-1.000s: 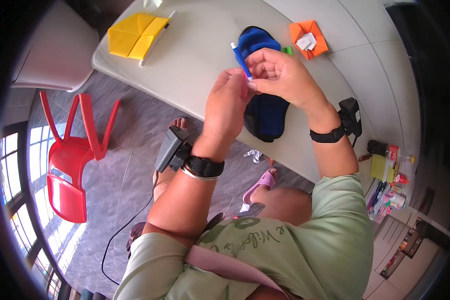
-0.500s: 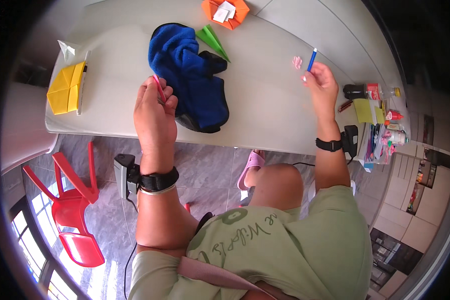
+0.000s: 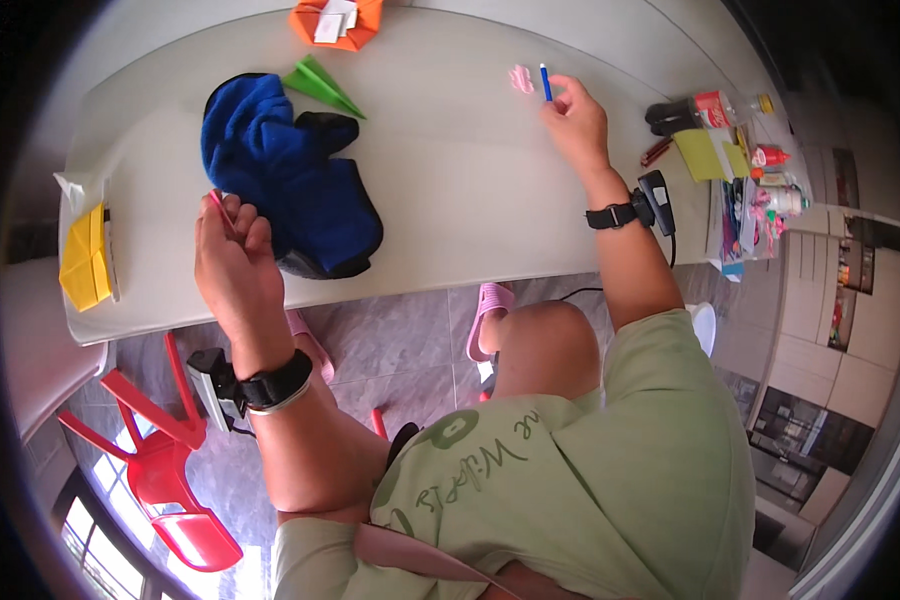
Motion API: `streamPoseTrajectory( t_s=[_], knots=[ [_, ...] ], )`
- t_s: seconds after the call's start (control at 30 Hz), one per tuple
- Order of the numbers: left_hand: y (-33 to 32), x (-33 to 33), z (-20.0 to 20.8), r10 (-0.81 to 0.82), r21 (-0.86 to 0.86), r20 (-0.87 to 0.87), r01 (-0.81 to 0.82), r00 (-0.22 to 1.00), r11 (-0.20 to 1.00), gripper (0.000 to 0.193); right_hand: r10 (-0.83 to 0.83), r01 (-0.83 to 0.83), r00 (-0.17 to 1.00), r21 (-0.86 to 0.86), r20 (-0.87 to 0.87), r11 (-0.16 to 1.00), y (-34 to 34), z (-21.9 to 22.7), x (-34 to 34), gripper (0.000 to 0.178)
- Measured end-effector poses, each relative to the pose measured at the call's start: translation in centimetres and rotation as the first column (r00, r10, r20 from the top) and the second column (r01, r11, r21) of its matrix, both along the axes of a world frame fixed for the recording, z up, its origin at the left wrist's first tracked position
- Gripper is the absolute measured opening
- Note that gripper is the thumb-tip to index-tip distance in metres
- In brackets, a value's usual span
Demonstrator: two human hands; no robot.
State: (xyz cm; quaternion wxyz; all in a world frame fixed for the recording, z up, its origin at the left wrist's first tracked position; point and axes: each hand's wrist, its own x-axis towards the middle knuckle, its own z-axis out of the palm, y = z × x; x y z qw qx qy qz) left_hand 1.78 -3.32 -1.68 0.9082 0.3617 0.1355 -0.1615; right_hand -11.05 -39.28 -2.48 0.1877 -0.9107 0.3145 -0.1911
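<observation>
My left hand (image 3: 240, 262) is closed around a slim pink stick-like piece (image 3: 222, 212), whose kind I cannot make out. It hovers by the near left edge of a rumpled blue fleecy cloth (image 3: 315, 205) with black edging. At the right, my right hand (image 3: 578, 118) pinches a thin blue pen-like stick (image 3: 546, 84) with a white end, held upright. Just left of that stick lies a small pink crumpled piece (image 3: 521, 79) on the pale table (image 3: 450, 200).
Behind the cloth are a green folded paper (image 3: 322, 86) and an orange paper box (image 3: 336, 24) holding white slips. A yellow folded paper (image 3: 87, 260) rests at the left end. A cola bottle (image 3: 705, 112) and stationery crowd the right. Below stands a red chair (image 3: 175, 480).
The whole view has swung, so the table and its things sit further left. Both hands keep nearly the same places beside the cloth and the pink piece, still gripping their items.
</observation>
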Motion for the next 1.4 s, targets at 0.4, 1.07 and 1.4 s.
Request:
streamPoseTrajectory(
  t_s=[0.4, 1.07, 1.4],
  knots=[
    [-1.3, -0.1, 0.0, 0.068, 0.04, -0.013, -0.067, 0.998, 0.997, 0.012, -0.496, 0.513, 0.839, -0.019, 0.224, 0.858, -13.0, -2.0, -19.1, 0.036],
    [1.6, 0.0, 2.8, 0.243, 0.138, -0.028, -0.237, 0.97, 0.962, 0.035, 0.405, -0.354, 0.854, -0.204, 0.327, 0.913, 5.5, 5.4, 3.9, 0.024],
    [6.4, 0.7, 3.1, 0.388, -0.027, -0.093, -0.392, 0.917, 0.92, 0.028, 0.888, -0.91, 0.379, -0.071, 0.261, 0.41, 29.2, 7.2, 19.2, 0.031]
  ],
)
